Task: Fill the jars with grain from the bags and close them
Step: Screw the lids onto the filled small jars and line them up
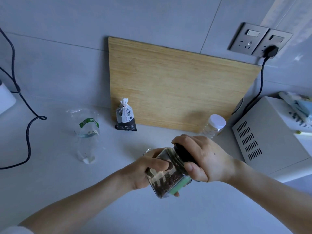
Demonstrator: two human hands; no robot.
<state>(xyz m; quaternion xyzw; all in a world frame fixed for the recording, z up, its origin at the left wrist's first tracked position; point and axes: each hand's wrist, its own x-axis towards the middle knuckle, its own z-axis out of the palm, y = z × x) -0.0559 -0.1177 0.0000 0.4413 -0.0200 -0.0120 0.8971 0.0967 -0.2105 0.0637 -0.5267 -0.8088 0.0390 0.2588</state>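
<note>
1. A black cable point(27, 132) loops across the pale counter point(168, 217) at far left.
2. A clear plastic bag point(87, 137) with a green band sits near it. Further right, a small tied grain bag point(125, 117) stands upright at the lower left corner of a wooden board point(177, 85).
3. The left hand point(148, 169) grips a square glass jar point(167, 178) of dark grain, held tilted over the counter.
4. The right hand point(206, 157) curls round the black lid point(184, 154) on the jar's mouth.
5. A white-lidded jar point(214, 125) stands at the board's foot, just beside a white appliance point(270, 132).
</note>
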